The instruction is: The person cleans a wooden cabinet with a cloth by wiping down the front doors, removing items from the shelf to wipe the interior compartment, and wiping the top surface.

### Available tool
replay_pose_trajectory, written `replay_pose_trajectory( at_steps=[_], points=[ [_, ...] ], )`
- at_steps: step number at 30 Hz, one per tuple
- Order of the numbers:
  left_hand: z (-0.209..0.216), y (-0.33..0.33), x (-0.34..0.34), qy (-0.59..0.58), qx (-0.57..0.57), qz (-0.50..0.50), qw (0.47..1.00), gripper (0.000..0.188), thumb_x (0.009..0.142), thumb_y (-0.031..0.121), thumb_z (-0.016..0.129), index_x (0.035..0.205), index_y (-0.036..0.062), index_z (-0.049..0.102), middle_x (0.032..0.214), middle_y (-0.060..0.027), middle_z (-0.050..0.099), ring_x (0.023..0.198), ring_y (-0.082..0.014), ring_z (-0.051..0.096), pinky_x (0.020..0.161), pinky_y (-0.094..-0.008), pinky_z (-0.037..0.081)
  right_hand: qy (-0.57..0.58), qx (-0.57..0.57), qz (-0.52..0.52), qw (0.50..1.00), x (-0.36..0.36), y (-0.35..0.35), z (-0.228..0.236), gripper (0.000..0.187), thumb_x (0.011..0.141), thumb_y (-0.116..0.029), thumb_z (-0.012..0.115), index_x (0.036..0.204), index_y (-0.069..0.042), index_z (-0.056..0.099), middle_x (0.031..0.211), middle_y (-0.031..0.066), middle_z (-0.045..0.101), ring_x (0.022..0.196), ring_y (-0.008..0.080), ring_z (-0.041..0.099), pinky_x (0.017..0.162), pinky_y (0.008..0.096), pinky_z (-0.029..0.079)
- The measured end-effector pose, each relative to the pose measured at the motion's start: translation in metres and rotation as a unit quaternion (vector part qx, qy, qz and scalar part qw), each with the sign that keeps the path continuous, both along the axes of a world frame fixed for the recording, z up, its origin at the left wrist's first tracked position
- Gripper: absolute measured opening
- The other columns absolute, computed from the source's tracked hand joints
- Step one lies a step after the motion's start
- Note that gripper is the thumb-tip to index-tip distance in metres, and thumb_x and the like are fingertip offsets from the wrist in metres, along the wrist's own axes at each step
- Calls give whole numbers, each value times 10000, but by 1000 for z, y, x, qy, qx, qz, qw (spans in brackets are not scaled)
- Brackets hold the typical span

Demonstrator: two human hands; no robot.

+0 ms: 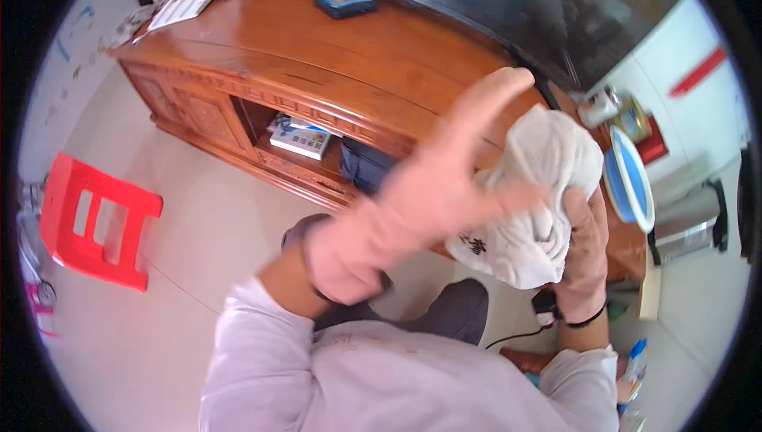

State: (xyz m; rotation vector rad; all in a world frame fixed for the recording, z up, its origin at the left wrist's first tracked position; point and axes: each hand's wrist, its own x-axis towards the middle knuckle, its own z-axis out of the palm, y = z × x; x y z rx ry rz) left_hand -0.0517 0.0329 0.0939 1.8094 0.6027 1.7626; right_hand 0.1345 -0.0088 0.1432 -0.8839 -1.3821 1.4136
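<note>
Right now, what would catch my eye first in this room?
The two hands in pink gloves at the centre: the right hand grips a white cloth and the left hand spreads open against it. Behind them runs a polished wooden cabinet; a red plastic stool stands far left.

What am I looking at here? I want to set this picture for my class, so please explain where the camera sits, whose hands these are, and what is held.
There is no machine: a person wears a wide fisheye camera on the head, looking down, so straight edges bend. The right hand grips a bunched white cloth. The left hand, blurred and fingers spread, is raised beside the cloth and touches it. Beyond them stands a carved wooden cabinet with a small dark box on top and a flat white box on its shelf. A red plastic stool stands on the pale floor.
</note>
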Motion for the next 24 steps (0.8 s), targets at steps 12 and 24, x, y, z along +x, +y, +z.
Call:
replay_pose_trajectory(
  at_steps=[12, 24],
  points=[
    [-139, -21, 8, -429, -227, 139, 863, 832, 819, 11, 672, 1494, 41, 186, 1388, -142, 405, 1240, -226, 438, 1041, -326, 369, -487, 467, -16, 738, -26, 118, -66, 431, 964, -271, 530, 1326, -39, 505, 1343, 207, 507, 1252, 363, 468, 1061, 416, 324],
    [-160, 51, -48, -290, -197, 418, 838, 683, 851, -21, 589, 1448, -14, 259, 1390, -188, 375, 1293, -275, 383, 1098, -359, 283, -599, 369, 22, 710, -44, 113, -65, 473, 983, -289, 475, 1401, -70, 445, 1426, 229, 420, 1343, 369, 373, 1116, 437, 250]
  ],
)
